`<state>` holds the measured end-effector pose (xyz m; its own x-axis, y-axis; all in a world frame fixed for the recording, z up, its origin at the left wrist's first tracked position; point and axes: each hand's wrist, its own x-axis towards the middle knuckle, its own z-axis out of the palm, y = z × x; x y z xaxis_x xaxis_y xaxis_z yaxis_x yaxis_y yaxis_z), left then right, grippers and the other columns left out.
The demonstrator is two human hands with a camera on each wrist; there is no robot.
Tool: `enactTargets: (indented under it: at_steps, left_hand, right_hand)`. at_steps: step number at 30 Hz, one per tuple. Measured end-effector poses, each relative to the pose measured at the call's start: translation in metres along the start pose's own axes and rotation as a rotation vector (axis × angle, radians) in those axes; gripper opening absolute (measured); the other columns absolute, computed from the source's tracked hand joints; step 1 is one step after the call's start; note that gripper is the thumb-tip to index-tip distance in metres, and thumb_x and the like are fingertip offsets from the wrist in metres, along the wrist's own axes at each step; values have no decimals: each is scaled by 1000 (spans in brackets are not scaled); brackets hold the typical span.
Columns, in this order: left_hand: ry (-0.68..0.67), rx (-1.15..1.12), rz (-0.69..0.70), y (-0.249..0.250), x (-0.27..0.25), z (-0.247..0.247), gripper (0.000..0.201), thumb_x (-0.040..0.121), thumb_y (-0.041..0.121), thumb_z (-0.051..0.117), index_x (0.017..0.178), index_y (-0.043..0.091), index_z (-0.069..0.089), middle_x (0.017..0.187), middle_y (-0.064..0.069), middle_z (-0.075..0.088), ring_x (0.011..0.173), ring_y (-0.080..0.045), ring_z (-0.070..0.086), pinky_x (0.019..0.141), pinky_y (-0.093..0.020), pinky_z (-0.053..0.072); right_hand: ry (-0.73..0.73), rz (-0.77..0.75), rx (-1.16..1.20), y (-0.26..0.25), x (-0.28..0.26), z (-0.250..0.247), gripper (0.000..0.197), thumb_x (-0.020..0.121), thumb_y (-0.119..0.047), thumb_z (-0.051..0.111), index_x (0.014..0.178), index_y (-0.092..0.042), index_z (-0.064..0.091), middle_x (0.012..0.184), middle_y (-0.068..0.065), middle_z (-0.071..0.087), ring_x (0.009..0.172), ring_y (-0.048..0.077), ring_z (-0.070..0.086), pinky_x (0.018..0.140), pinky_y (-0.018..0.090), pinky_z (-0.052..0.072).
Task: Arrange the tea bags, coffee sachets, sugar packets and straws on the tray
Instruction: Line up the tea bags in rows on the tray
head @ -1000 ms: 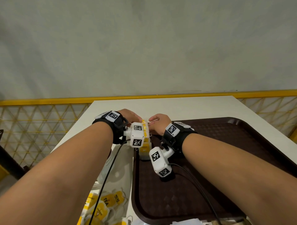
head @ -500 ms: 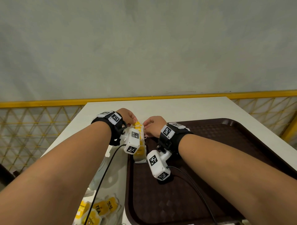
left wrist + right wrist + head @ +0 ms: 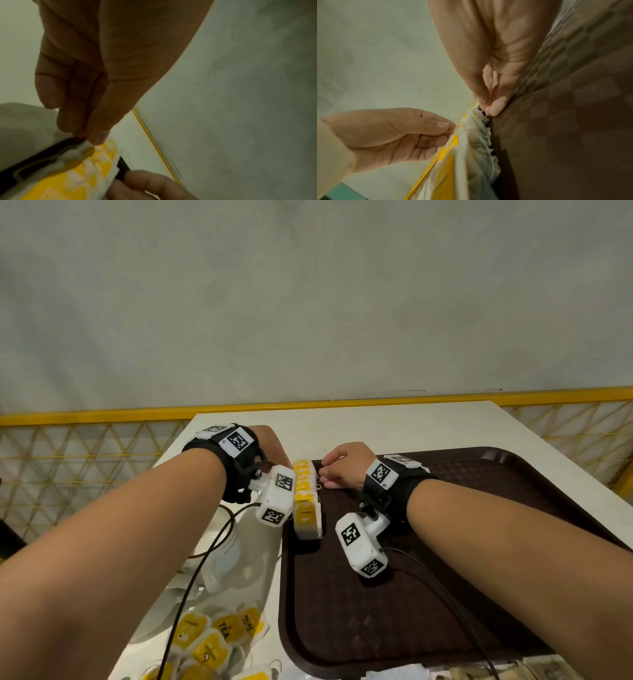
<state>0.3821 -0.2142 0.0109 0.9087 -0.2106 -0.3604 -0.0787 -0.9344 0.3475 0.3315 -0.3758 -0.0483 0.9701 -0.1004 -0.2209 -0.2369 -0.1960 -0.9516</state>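
A row of yellow-and-white tea bags point(image 3: 306, 498) stands on edge along the left rim of the brown tray point(image 3: 462, 542). My left hand point(image 3: 275, 448) is at the row's far end from the left. In the right wrist view its thumb and forefinger point(image 3: 443, 127) pinch the top edge of the tea bags point(image 3: 462, 135). My right hand point(image 3: 337, 465) is on the tray side of the same end. Its thumb and fingertips point(image 3: 494, 108) are pressed together on a tea bag string, down on the tray floor point(image 3: 556, 121). In the left wrist view the left fingertips point(image 3: 96, 139) touch the tea bags point(image 3: 102, 158).
A clear plastic bag with several loose tea bags point(image 3: 212, 642) lies on the white table point(image 3: 376, 426), left of the tray's near corner. Paper sachets point(image 3: 479, 674) show at the bottom edge. A yellow railing point(image 3: 85, 419) runs behind the table, close to a grey wall.
Both hands have stayed at the far end of the tea bag row with only small finger movements. The head view has shifted a little.
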Motion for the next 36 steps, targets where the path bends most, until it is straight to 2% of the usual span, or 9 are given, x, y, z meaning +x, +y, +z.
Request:
enactTargets:
  at_steps: [4, 7, 9, 13, 16, 19, 24, 30, 36]
  left_hand:
    - [18, -41, 35, 4, -9, 11, 34, 84, 16, 69, 116, 5, 66, 114, -11, 67, 84, -17, 60, 58, -19, 49]
    - [51, -91, 42, 6, -13, 17, 32, 85, 12, 68, 116, 4, 66, 113, -13, 68, 84, -17, 59, 61, -20, 49]
    - [55, -150, 34, 5, -14, 19, 31, 83, 9, 71, 112, 2, 67, 101, -13, 70, 84, -18, 59, 70, -25, 51]
    - [89, -259, 23, 2, -13, 24, 20, 82, 5, 70, 102, -1, 69, 69, -5, 63, 62, -14, 58, 50, -18, 46]
    - [171, -289, 1, 0, -14, 26, 8, 82, 8, 71, 89, 4, 69, 69, -4, 63, 66, -17, 58, 60, -23, 48]
    - [219, -325, -17, -1, -17, 25, 8, 83, 10, 71, 78, 9, 65, 74, -5, 66, 73, -19, 62, 74, -30, 54]
    - [142, -340, -34, -2, -30, 28, 19, 79, 10, 75, 93, -3, 72, 87, -16, 73, 92, -30, 70, 91, -43, 54]
    - [100, -328, -34, 0, -41, 35, 20, 81, 5, 70, 100, -1, 68, 91, -15, 70, 89, -27, 67, 93, -40, 53]
    - [125, -357, -45, 0, -47, 37, 25, 77, 11, 77, 99, 1, 68, 96, -16, 72, 95, -28, 70, 89, -41, 55]
  right_hand:
    - [-22, -8, -61, -3, -8, 9, 18, 80, 10, 67, 76, -8, 65, 80, 12, 65, 84, 28, 68, 81, 40, 58]
    - [-11, -10, -96, -6, -15, 12, 20, 80, 9, 67, 73, -9, 64, 78, 11, 64, 93, 33, 67, 87, 44, 56]
    - [4, 2, -70, -7, -18, 11, 22, 82, 12, 63, 72, -8, 62, 76, 12, 62, 87, 30, 65, 85, 43, 56]
    - [-2, 5, -67, -9, -26, 8, 23, 84, 12, 61, 73, -8, 61, 81, 14, 63, 83, 26, 65, 87, 42, 56]
    - [-32, 11, -159, -8, -30, 11, 21, 81, 8, 68, 71, -11, 63, 87, 12, 66, 95, 29, 68, 89, 42, 55]
    - [-29, 19, -167, -6, -36, 14, 23, 80, 6, 69, 67, -12, 62, 81, 11, 65, 93, 30, 68, 89, 44, 55]
    - [-9, 53, -128, -5, -43, 15, 25, 84, 8, 63, 68, -11, 61, 81, 15, 63, 81, 25, 64, 80, 37, 58]
    - [-27, 73, -107, -5, -51, 19, 22, 87, 9, 58, 73, -8, 59, 77, 14, 62, 71, 21, 62, 83, 38, 57]
    - [-35, 106, -123, -10, -57, 16, 23, 86, 10, 60, 72, -9, 58, 74, 13, 61, 78, 24, 62, 86, 38, 56]
